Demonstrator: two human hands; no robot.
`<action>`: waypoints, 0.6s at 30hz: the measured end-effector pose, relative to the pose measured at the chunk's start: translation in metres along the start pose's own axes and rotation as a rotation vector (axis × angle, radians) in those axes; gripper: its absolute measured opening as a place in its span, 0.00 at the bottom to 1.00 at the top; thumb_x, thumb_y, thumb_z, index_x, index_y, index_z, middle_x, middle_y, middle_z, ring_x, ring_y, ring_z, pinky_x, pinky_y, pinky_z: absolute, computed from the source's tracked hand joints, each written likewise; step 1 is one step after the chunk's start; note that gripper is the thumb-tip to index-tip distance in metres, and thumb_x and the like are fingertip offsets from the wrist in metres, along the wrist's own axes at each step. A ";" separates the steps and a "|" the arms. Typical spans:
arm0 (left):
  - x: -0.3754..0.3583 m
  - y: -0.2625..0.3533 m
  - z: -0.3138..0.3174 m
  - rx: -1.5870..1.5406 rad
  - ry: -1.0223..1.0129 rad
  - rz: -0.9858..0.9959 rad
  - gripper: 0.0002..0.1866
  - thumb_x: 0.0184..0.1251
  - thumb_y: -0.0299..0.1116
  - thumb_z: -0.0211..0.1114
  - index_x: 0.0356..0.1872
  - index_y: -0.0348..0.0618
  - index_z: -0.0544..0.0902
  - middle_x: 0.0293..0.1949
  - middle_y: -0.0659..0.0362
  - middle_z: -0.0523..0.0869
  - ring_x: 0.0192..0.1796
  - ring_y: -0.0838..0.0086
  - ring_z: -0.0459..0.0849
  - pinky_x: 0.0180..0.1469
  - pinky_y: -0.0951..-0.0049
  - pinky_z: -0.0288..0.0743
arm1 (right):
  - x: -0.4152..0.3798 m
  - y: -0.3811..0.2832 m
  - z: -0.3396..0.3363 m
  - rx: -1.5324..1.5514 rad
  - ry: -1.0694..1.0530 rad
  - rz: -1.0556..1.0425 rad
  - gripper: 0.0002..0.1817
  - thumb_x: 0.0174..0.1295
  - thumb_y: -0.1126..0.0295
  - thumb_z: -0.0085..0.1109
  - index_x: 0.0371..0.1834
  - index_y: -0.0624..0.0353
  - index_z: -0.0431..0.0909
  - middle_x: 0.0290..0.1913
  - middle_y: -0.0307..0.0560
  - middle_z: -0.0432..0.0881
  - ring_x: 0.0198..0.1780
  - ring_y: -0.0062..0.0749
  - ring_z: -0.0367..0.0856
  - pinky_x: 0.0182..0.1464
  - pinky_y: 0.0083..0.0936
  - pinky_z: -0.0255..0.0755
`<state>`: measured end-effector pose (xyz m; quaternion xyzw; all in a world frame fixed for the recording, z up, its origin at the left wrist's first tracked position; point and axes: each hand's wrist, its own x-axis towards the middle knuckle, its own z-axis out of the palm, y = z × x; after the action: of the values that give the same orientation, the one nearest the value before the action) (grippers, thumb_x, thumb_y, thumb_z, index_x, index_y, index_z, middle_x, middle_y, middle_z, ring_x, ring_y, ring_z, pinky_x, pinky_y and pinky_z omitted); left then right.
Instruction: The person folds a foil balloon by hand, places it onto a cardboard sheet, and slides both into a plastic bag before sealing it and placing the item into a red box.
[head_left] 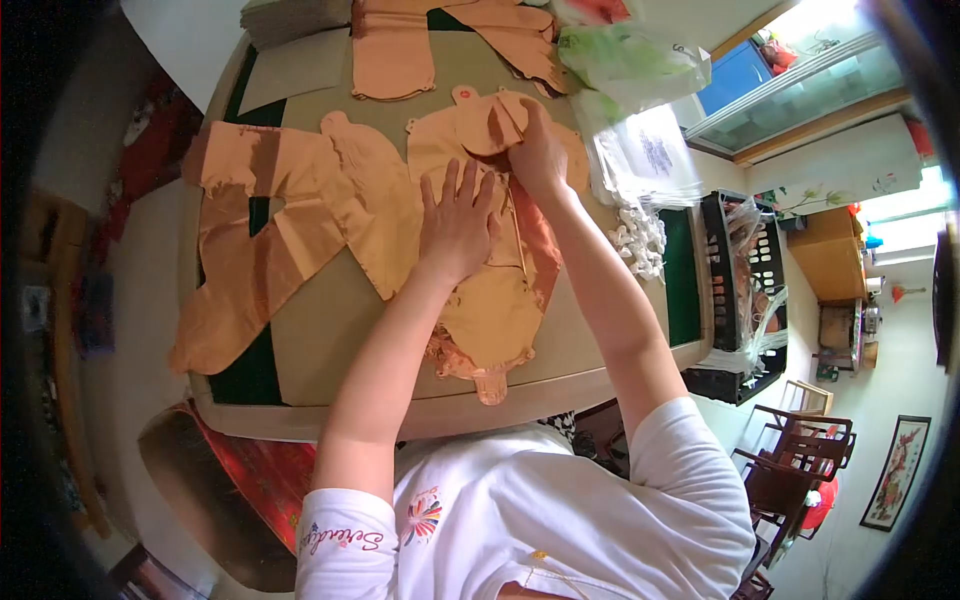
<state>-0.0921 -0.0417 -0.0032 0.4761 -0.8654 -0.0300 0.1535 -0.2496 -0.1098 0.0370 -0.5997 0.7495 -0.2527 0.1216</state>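
Flat, uninflated rose-gold foil balloons lie across the table. My left hand rests palm down, fingers spread, on the middle foil balloon, which is partly folded over itself. Near the top of that balloon, my right hand is closed on a folded-over foil flap; its fingertips are partly hidden. The lower end of this balloon has a small tab and crumpled edges. To the left is another foil balloon, spread flat with a small hole through it. A further foil balloon lies at the far edge.
Clear plastic bags and a green-white bag lie at the table's right. Beside them is a bunch of white ties or strings. A black plastic crate stands off the right edge. Grey sheets are stacked at the far left.
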 end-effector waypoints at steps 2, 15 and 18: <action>0.000 0.000 0.000 0.016 0.010 0.005 0.32 0.68 0.42 0.53 0.72 0.45 0.63 0.74 0.49 0.59 0.77 0.52 0.53 0.73 0.37 0.42 | 0.005 -0.012 0.003 -0.012 0.059 -0.003 0.35 0.52 0.75 0.58 0.67 0.52 0.62 0.46 0.62 0.82 0.46 0.60 0.81 0.44 0.51 0.74; 0.000 -0.001 0.009 0.010 0.067 -0.002 0.31 0.68 0.43 0.52 0.72 0.45 0.63 0.73 0.49 0.62 0.75 0.54 0.57 0.72 0.35 0.46 | 0.001 -0.016 -0.017 0.704 -0.302 -0.162 0.18 0.65 0.73 0.52 0.57 0.57 0.78 0.40 0.55 0.85 0.40 0.51 0.84 0.44 0.40 0.77; -0.001 0.000 0.006 -0.015 0.069 -0.008 0.30 0.69 0.44 0.50 0.71 0.45 0.65 0.73 0.50 0.63 0.76 0.54 0.56 0.72 0.37 0.45 | -0.002 0.049 0.008 0.145 0.144 -0.276 0.15 0.60 0.76 0.55 0.50 0.55 0.83 0.42 0.52 0.83 0.46 0.50 0.80 0.52 0.38 0.74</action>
<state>-0.0928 -0.0413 -0.0093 0.4791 -0.8574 -0.0208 0.1868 -0.2868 -0.1020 0.0044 -0.6668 0.6468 -0.3626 0.0748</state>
